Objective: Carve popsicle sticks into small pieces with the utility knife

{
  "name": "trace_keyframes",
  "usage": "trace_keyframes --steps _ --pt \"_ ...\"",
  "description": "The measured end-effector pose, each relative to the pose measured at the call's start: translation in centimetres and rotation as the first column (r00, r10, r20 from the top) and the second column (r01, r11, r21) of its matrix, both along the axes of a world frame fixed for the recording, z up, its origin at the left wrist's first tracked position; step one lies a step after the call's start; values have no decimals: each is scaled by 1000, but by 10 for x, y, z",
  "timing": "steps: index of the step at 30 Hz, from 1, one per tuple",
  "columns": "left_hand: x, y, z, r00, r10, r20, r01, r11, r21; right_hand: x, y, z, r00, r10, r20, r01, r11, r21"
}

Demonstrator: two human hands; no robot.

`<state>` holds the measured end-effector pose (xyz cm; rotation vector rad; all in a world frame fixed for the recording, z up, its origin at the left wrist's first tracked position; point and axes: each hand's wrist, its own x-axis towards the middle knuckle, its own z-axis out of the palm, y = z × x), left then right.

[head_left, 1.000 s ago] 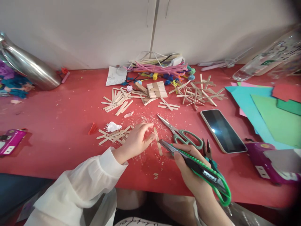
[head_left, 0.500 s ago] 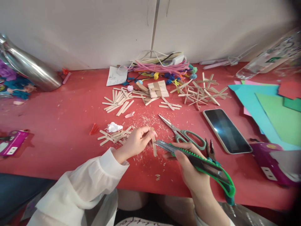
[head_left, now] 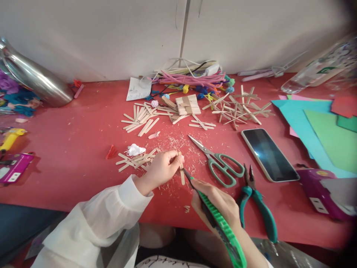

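Observation:
My left hand [head_left: 161,168] pinches a wooden craft stick [head_left: 181,171] by its upper end, holding it upright just above the red table [head_left: 78,149]. My right hand [head_left: 217,203] grips a green utility knife [head_left: 220,223], and the blade tip touches the stick's lower part. Wood shavings [head_left: 178,143] lie scattered around both hands. A small heap of sticks [head_left: 134,160] sits just left of my left hand.
Green scissors [head_left: 220,163] and teal pliers [head_left: 256,204] lie right of my hands, beside a phone [head_left: 269,154]. Farther back are loose sticks [head_left: 142,119], a stick block [head_left: 188,105], crossed stick shapes [head_left: 240,108] and pipe cleaners [head_left: 192,80]. Coloured paper [head_left: 320,130] lies right; a metal jug [head_left: 33,80] far left.
My left hand picked the stick up off the table and holds it upright. My right hand swung the knife round toward me and brought its blade to the stick, uncovering the pliers.

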<state>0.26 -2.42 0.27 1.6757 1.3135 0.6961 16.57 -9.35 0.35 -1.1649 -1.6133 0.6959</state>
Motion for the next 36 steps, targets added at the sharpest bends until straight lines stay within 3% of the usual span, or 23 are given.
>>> trace_keyframes --steps 3,8,15,19,28,36 --pt "0 0 -1 1000 1 -9 -1 1000 -14 -3 -1 2 1000 -13 -13 13 999 -34" --pt "-1 1 0 992 -3 129 8 999 -37 3 3 -3 983 -125 -137 90 967 -237" --pt "0 1 5 959 -7 284 37 994 -101 6 11 -17 888 -175 -425 -16 912 -410" --pt "-3 3 4 933 -26 358 96 979 -179 8 11 -17 872 -158 -464 -56 908 -415" --pt "-2 2 7 917 -54 395 193 927 -322 22 3 -9 950 -55 -308 -50 945 -322" --pt "-3 1 7 927 -86 364 196 941 -275 18 5 -12 906 -85 -415 -81 928 -365"
